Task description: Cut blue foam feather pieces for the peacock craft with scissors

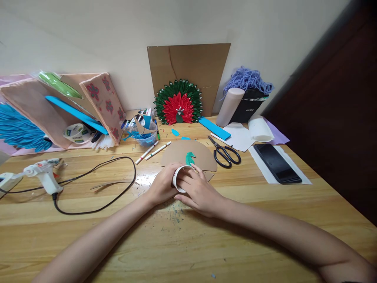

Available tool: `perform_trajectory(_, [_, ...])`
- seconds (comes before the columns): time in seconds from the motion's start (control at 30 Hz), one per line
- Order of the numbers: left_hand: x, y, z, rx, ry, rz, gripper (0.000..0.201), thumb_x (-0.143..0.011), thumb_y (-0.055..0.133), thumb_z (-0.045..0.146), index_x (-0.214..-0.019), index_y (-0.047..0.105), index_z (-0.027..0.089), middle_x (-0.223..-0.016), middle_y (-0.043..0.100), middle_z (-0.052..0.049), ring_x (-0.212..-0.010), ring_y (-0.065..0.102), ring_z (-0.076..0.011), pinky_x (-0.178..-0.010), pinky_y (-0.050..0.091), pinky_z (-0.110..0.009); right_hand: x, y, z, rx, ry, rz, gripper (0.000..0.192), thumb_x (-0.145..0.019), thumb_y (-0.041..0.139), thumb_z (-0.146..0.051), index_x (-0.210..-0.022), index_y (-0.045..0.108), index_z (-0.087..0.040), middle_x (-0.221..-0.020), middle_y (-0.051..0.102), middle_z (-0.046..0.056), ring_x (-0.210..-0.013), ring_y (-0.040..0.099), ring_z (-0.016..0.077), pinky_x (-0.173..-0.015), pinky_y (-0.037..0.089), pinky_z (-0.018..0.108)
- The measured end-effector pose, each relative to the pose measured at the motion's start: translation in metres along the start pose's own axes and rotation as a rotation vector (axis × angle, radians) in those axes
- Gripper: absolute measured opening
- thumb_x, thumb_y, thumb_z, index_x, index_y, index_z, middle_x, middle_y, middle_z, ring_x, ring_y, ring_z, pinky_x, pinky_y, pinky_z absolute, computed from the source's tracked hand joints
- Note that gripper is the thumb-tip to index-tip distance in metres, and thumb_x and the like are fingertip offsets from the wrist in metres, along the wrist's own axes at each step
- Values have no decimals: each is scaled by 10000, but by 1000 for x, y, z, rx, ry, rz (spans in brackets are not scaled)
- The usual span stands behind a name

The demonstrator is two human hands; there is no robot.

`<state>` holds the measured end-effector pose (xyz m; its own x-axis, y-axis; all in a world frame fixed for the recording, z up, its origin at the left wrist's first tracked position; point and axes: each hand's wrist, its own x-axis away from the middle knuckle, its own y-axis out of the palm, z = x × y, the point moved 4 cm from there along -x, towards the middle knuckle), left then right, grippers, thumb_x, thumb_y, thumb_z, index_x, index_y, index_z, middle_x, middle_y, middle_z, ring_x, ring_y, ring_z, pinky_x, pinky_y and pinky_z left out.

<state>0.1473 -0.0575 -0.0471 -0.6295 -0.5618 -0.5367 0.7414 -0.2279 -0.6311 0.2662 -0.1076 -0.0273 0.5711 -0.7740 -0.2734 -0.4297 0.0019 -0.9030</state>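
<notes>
Both hands meet at the table's [265, 220] middle. The left hand [160, 188] and right hand [197, 192] close around a white tape roll [180, 177], just before the cardboard semicircle [203, 157]. The tape may stick to the fingers, or tear crooked, if pulled too quickly.

Two bare forearms are being shown from the lower edge of the view, and no sleeve is being worn on either along the whole visible length behind the fingers. The left hand [160, 186] and the right hand [200, 192] are being seen uncovered: no glove, ring, watch or bracelet is being displayed at the fingers, behind the knuckles or at the wrists. The fingernails that can be made out are being kept short and unpainted.
</notes>
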Motion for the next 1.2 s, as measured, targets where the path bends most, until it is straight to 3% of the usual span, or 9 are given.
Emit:
perform_trajectory(0.27, [-1,-1,2,-11,-11,9,470,-742,611,162,-1180,445,191,-1082,594,-99,-996,577,-212,-846,486,-378,0,-1,-2,19,-16,61,337,-885,480,-396,-1081,602,-150,-1170,607,126,-1155,463,257,-1040,311,506])
perform_trajectory(0.43, [0,-3,0,-68,-5,21,427,-783,593,202,-1187,455,190,-1096,580,-102,-1015,564,-215,-854,480,-381,3,-9,0,44,-79,244,286,-898,438,-290,-1069,618,-147,-1084,661,103,-1049,534,229,-995,364,472])
perform_trajectory(0.57, [0,-3,-3,-82,-32,45,454,-784,606,223,-1205,442,186,-1114,567,-102,-1034,550,-215,-865,474,-382,3,-14,5,109,-91,331,284,-891,428,-252,-1069,627,-153,-1112,663,95,-1054,545,227,-1013,336,475])
perform_trajectory(0.8, [-1,-3,-2,-68,-44,27,491,-778,602,202,-1232,417,188,-1130,557,-103,-1051,540,-218,-881,466,-386,0,-11,4,184,-83,185,296,-885,425,-250,-1076,615,-126,-1131,635,116,-1121,492,242,-1051,307,463])
perform_trajectory(1.0, [0,-2,-2,-66,-49,12,468,-779,601,214,-1212,429,169,-1114,561,-105,-1027,546,-212,-862,473,-366,-1,-14,7,161,-95,156,257,-895,411,-241,-968,643,-156,-962,675,78,-1016,524,225,-1049,301,452])
perform_trajectory(1.2, [0,-1,-3,-56,-25,-3,484,-764,602,194,-1208,411,179,-1117,561,-104,-1035,543,-216,-875,465,-380,-3,-8,8,106,-76,-5,277,-913,385,-250,-1040,618,-171,-1085,650,79,-1117,485,224,-1094,197,505])
